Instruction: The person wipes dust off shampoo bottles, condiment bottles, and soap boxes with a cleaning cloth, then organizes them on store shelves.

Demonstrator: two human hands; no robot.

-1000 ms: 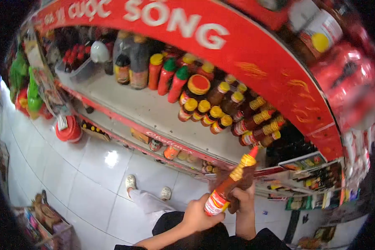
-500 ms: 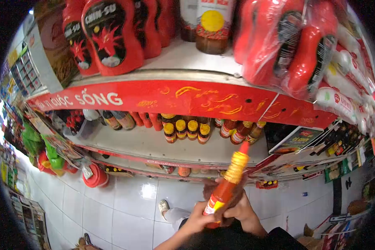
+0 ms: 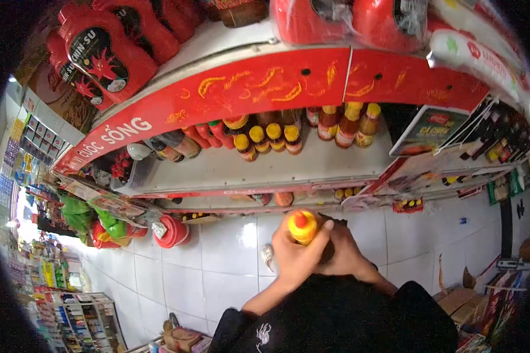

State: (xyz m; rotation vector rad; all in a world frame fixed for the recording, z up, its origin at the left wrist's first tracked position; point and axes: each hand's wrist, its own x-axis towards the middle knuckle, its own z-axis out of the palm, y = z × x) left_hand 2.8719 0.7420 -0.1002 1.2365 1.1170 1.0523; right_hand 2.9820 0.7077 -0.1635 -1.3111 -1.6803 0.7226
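Observation:
My left hand (image 3: 294, 259) is wrapped round a chili sauce bottle (image 3: 302, 228) with a yellow cap and red tip. The bottle's top points up toward me, and its body is mostly hidden by my fingers. Close against it on the right, my right hand (image 3: 348, 254) is closed round a dark brown cloth (image 3: 328, 252), only partly visible. Beyond my hands, on the middle shelf (image 3: 218, 173), stand small yellow-capped bottles (image 3: 275, 136) and taller sauce bottles (image 3: 347, 126).
Large red sauce bottles (image 3: 103, 53) and plastic-wrapped ones (image 3: 388, 20) fill the upper shelf, above a red front strip (image 3: 247, 85). A red bucket (image 3: 171, 230) stands at the left on the tiled floor (image 3: 227, 253). Cardboard boxes (image 3: 456, 303) lie at lower right.
Both hands have come up, and the bottle has turned from slanting to the right to pointing its cap at me. My view has shifted downward and to the left.

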